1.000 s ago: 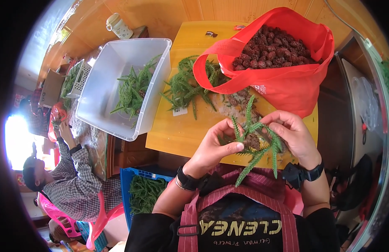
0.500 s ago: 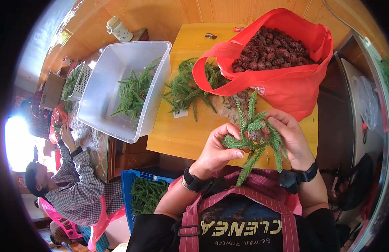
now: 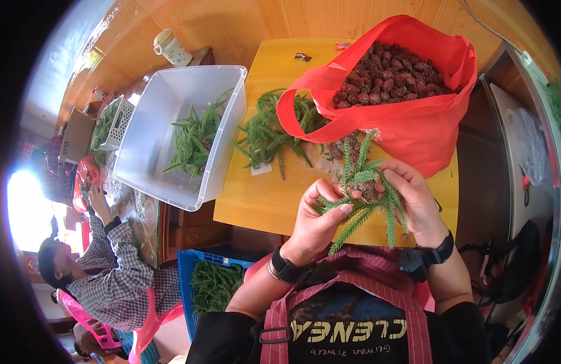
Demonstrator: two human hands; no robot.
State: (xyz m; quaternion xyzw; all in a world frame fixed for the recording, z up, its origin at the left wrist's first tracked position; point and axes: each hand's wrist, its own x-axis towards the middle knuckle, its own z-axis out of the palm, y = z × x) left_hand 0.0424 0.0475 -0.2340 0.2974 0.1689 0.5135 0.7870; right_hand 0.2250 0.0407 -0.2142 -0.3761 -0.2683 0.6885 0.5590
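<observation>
Between my two hands, over the near edge of the yellow table (image 3: 256, 203), is a green artificial pine sprig (image 3: 356, 229) with several spread branches. A brown pine cone (image 3: 369, 192) sits at its middle, partly covered by needles. My left hand (image 3: 317, 213) pinches the sprig's left side between thumb and fingers. My right hand (image 3: 415, 199) is closed round branches on the right side; its fingertips are partly hidden by green. Just beyond them stands a red bag (image 3: 426, 133) full of brown pine cones (image 3: 386, 76).
A pile of green sprigs (image 3: 271, 127) lies left of the bag. Farther left is a clear plastic bin (image 3: 144, 130) holding made-up sprigs (image 3: 195, 136). A blue crate (image 3: 186, 273) of greenery stands below the table. At far left, a person in a checked shirt (image 3: 126, 267) works at another table.
The sprig has tilted and shifted slightly left, its lower branch swinging left and upward. Both hands keep their hold, with the right fingers now nearer the cone. The view has shifted slightly.
</observation>
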